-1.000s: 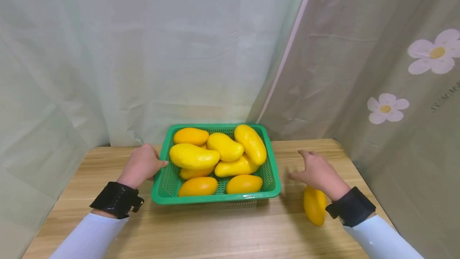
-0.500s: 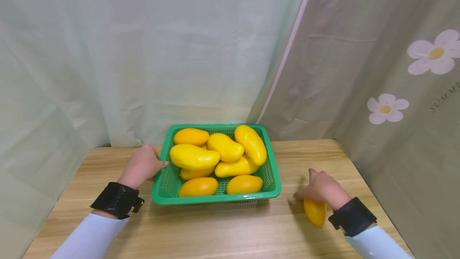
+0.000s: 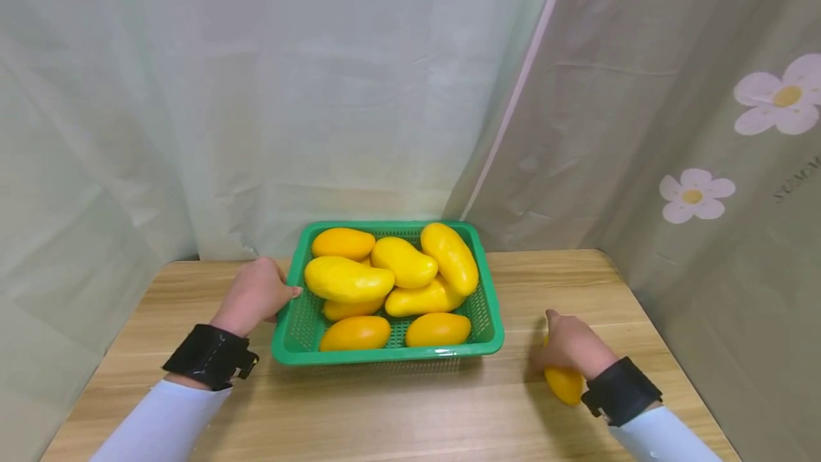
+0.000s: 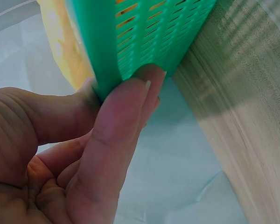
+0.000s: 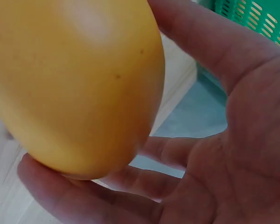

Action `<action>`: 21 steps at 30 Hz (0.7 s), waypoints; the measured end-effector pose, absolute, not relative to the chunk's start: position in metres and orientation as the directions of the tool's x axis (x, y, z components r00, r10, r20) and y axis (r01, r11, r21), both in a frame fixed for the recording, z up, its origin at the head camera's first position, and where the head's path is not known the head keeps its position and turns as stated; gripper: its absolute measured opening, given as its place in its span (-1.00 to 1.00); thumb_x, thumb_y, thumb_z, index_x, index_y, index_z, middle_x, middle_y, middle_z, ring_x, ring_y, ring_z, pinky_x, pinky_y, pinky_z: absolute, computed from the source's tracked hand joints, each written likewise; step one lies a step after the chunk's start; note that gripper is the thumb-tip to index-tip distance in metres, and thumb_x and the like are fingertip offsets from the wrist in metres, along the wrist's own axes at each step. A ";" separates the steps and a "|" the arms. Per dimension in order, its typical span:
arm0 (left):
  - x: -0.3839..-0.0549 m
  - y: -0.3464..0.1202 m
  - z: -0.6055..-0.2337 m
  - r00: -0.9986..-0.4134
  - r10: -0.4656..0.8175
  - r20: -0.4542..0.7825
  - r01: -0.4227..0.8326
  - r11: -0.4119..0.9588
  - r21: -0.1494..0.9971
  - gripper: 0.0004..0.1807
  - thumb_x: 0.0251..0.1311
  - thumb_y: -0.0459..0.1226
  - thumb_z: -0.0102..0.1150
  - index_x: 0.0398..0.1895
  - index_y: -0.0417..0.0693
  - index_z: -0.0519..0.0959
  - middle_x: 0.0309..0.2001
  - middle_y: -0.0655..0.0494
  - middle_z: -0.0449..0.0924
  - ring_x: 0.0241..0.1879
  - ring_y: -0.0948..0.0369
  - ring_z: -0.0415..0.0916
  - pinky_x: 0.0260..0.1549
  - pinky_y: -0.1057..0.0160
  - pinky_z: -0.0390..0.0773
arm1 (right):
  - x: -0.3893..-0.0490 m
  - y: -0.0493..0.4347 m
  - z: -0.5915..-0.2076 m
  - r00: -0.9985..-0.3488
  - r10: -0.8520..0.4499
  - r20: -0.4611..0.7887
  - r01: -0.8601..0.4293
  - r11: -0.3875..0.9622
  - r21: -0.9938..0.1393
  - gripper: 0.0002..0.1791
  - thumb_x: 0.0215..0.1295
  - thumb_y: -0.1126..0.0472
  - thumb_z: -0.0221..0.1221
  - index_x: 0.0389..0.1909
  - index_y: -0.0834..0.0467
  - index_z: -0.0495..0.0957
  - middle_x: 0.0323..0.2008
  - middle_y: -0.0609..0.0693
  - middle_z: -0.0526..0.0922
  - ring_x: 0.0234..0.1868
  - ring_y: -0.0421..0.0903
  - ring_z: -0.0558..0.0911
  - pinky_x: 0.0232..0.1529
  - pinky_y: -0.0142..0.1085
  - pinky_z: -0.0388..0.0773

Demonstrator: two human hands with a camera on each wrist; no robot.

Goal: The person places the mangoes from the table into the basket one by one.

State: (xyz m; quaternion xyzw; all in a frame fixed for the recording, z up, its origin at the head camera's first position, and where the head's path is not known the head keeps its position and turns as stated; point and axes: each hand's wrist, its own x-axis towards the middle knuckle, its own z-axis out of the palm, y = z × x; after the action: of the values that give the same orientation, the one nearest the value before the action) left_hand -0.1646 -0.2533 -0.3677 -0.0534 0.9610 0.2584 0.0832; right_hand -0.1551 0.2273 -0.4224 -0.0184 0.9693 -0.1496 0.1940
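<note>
A green plastic basket stands at the middle of the table, holding several yellow and orange mangoes. My left hand grips its left rim; in the left wrist view the thumb lies inside the rim and the fingers press the slotted wall from outside. To the right of the basket, my right hand holds a single orange mango from above. The right wrist view shows this mango between the thumb and the curled fingers, apart from the palm.
The wooden table extends in front of the basket and to both sides. Pale curtains hang close behind it, and a flowered curtain runs along the right edge.
My right hand has come down and back onto the lone mango, its fingers closing around it. The left hand stays on the basket rim, and the basket has not visibly moved.
</note>
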 end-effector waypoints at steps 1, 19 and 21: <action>-0.164 -0.253 -0.368 -0.980 -0.061 -0.191 -0.148 0.860 0.489 -0.73 0.13 -0.20 0.23 -0.48 -0.28 0.54 -0.58 0.01 0.46 -0.68 0.22 0.47 -0.65 0.29 0.50 | -0.155 0.227 -0.423 -0.926 -0.098 -0.365 0.017 0.954 -0.299 0.19 -0.41 -0.02 0.49 0.25 0.45 0.13 -0.25 0.22 0.49 -0.42 -0.03 0.41 -0.38 -0.25 0.46; -0.165 -0.252 -0.365 -0.980 -0.062 -0.190 -0.150 0.859 0.491 -0.74 0.13 -0.21 0.23 -0.50 -0.26 0.53 -0.61 0.01 0.44 -0.67 0.20 0.48 -0.66 0.30 0.49 | -0.159 0.224 -0.424 -0.946 -0.115 -0.304 -0.011 0.946 -0.323 -0.15 -0.48 0.17 0.50 -0.01 0.37 0.42 -0.38 0.06 0.44 -0.42 -0.01 0.39 -0.42 -0.24 0.45; -0.165 -0.252 -0.365 -0.980 -0.063 -0.191 -0.151 0.859 0.490 -0.74 0.13 -0.21 0.23 -0.50 -0.27 0.53 -0.61 0.01 0.44 -0.67 0.20 0.48 -0.66 0.30 0.49 | -0.160 0.224 -0.425 -0.951 -0.122 -0.282 -0.027 0.947 -0.319 -0.18 -0.48 0.17 0.49 -0.05 0.35 0.43 -0.40 0.05 0.43 -0.44 -0.01 0.39 -0.44 -0.24 0.44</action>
State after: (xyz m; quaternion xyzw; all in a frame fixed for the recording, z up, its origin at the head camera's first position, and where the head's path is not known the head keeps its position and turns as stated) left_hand -0.1648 -0.2523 -0.3651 -0.0555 0.9603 0.2598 0.0846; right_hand -0.1600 0.2244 -0.4245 -0.0384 0.9751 -0.1578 0.1509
